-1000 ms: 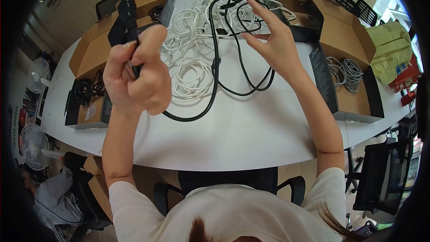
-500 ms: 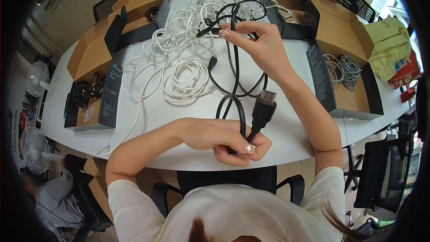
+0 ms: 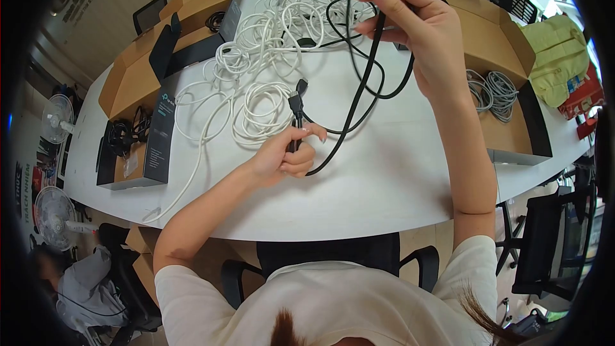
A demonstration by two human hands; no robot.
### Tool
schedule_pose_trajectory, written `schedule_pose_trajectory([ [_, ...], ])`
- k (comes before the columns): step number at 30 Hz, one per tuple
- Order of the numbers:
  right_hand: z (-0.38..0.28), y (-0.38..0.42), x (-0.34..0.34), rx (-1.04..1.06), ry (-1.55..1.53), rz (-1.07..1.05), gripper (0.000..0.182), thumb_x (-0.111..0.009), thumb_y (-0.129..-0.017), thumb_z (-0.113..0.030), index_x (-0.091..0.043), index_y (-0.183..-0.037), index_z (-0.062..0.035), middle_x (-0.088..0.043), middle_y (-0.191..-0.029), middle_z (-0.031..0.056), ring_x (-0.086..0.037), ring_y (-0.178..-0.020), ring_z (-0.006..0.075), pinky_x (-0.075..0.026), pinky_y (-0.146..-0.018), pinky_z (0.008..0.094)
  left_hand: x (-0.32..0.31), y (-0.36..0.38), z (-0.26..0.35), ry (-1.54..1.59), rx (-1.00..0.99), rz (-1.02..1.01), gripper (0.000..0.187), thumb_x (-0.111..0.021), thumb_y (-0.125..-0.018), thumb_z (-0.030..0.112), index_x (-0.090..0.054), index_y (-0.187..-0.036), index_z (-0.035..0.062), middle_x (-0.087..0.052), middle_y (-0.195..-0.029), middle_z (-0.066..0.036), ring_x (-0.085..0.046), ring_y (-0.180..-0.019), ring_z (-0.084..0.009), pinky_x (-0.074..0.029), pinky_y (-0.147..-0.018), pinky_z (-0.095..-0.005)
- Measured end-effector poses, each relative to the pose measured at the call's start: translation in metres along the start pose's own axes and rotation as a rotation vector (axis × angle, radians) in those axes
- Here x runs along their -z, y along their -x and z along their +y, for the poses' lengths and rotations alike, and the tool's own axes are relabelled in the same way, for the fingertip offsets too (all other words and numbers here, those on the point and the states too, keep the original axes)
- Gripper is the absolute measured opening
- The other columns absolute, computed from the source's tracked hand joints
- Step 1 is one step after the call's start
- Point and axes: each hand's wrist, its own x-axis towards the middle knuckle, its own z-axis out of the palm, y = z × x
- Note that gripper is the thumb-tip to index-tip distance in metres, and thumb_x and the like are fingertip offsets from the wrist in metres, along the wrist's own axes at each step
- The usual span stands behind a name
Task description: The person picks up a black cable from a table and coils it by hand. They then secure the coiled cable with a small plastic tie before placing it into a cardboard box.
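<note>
Black cable (image 3: 360,96) is held up over the pale surface (image 3: 391,176) in the head view, sweeping in a long curve between both hands. By the left hand (image 3: 282,157), its plug (image 3: 295,102) is clasped, the grip closed, the metal tip pointed away from the body. Higher up, the cable is caught by the right hand (image 3: 426,32), the grip narrow around it. Beyond the plug, a white coil (image 3: 259,114) is seen lying beside tangled white cables (image 3: 282,22). Grey cable (image 3: 500,97) is contained in the open right-hand box (image 3: 503,138); black cords (image 3: 122,136) are contained in the left-hand box (image 3: 159,147).
</note>
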Motion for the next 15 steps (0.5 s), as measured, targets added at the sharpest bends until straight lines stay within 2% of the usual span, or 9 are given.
schedule_pose_trajectory([
  [4,0.008,-0.003,0.001,0.003,0.021,-0.023,0.026,-0.059,-0.086,-0.021,-0.062,-0.099,0.0013,-0.064,-0.094,0.0109,-0.066,-0.072,0.0162,-0.053,-0.064,0.0249,-0.012,0.005,0.005,-0.349,0.004,-0.184,0.027,-0.028,-0.091,0.025,-0.047,-0.083,0.0076,-0.021,-0.045,0.008,-0.02,-0.039,-0.0039,-0.017,-0.04,-0.0216],
  [5,0.012,-0.005,0.004,-0.005,-0.019,-0.027,0.026,-0.059,-0.086,-0.021,-0.062,-0.1,0.0013,-0.064,-0.094,0.0109,-0.066,-0.073,0.0163,-0.053,-0.064,0.0251,-0.023,0.009,0.013,-0.519,0.036,-0.214,0.032,-0.03,-0.093,0.028,-0.05,-0.079,0.0074,-0.025,-0.046,0.008,-0.022,-0.042,-0.0043,-0.02,-0.042,-0.0214],
  [8,0.013,-0.006,-0.001,-0.015,-0.106,-0.027,0.023,-0.06,-0.085,-0.016,-0.061,-0.095,0.0052,-0.065,-0.091,0.0127,-0.066,-0.072,0.0181,-0.055,-0.062,0.0229,-0.048,0.007,0.016,-0.636,0.131,-0.291,0.032,-0.037,-0.092,0.03,-0.052,-0.081,0.0036,-0.029,-0.05,0.006,-0.022,-0.044,-0.0047,-0.018,-0.044,-0.0211],
  [9,0.012,-0.004,-0.004,-0.018,-0.131,-0.039,0.023,-0.06,-0.085,-0.015,-0.061,-0.095,0.0053,-0.065,-0.091,0.0129,-0.066,-0.072,0.0182,-0.055,-0.062,0.0235,-0.047,0.003,0.013,-0.719,0.166,-0.301,0.032,-0.039,-0.093,0.031,-0.053,-0.083,0.004,-0.034,-0.058,0.004,-0.027,-0.049,-0.0056,-0.023,-0.048,-0.0207],
  [10,0.011,-0.001,-0.007,-0.02,-0.156,-0.051,0.022,-0.06,-0.085,-0.014,-0.061,-0.095,0.0054,-0.065,-0.091,0.0132,-0.066,-0.072,0.0183,-0.055,-0.062,0.024,-0.049,0.0,0.009,-0.933,0.114,-0.244,0.028,-0.037,-0.094,0.031,-0.052,-0.093,0.0073,-0.044,-0.061,0.002,-0.041,-0.058,-0.0081,-0.034,-0.06,-0.0221],
  [12,0.003,0.004,-0.012,-0.028,-0.198,-0.074,0.021,-0.06,-0.085,-0.013,-0.06,-0.094,0.005,-0.064,-0.091,0.0131,-0.066,-0.073,0.0185,-0.056,-0.064,0.0256,-0.038,-0.01,0.001,-1.144,0.037,-0.193,0.027,-0.035,-0.094,0.031,-0.049,-0.104,0.0088,-0.048,-0.065,0.001,-0.046,-0.065,-0.009,-0.038,-0.065,-0.0242],
  [15,-0.002,0.007,-0.015,-0.015,-0.252,-0.081,0.02,-0.06,-0.084,-0.013,-0.06,-0.095,0.0042,-0.064,-0.089,0.0123,-0.066,-0.077,0.0184,-0.056,-0.062,0.025,-0.036,-0.018,0.009,-0.859,-0.077,0.041,0.039,-0.032,-0.095,0.028,-0.035,-0.127,0.0074,-0.05,-0.066,0.0,-0.043,-0.06,-0.0094,-0.038,-0.061,-0.0245],
])
